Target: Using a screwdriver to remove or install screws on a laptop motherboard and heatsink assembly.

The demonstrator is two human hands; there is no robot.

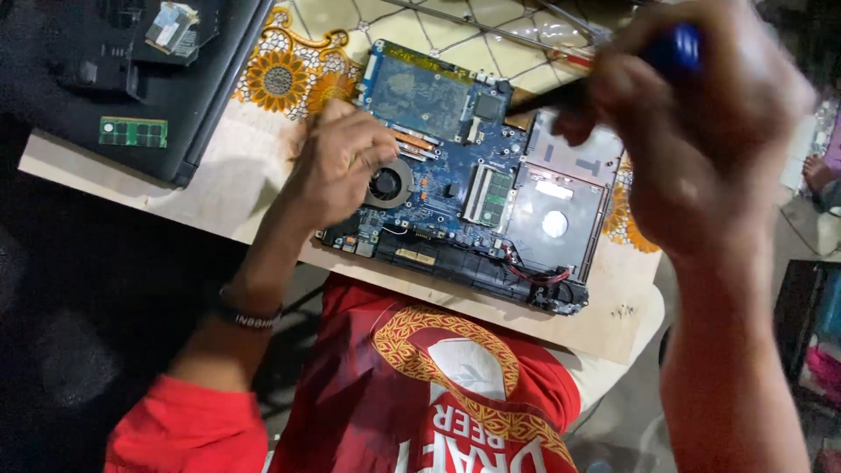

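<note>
Gripping screwdriver (613, 74), right hand (701, 131) closed; left hand (342, 162) pressing motherboard (447, 166).

An opened laptop base (473, 201) lies flat on the bench, blue circuit board, round fan and silver drive bay exposed, while a blue-handled screwdriver (613, 74) slants above it.

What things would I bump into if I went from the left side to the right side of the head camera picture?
Green memory stick on the black laptop case → left hand → round cooling fan → blue circuit board → silver drive bay → right hand holding a blue-handled screwdriver.
</note>
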